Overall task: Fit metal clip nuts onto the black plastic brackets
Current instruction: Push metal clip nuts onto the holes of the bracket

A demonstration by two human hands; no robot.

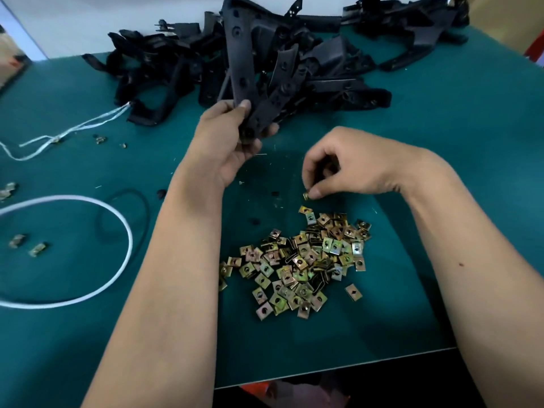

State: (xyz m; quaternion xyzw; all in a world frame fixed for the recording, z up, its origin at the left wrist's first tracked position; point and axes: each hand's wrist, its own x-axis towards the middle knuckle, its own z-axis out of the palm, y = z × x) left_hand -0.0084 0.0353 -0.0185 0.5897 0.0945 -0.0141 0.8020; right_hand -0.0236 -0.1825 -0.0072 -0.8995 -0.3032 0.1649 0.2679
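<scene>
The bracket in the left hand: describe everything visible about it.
The bracket is a long, flat strip of matte black plastic with round bosses and holes along its face. It stands nearly upright, tilted slightly, above the green table in front of the bracket pile. The left hand grips its lower end, thumb on the front. No clip nut is visible on it.
</scene>
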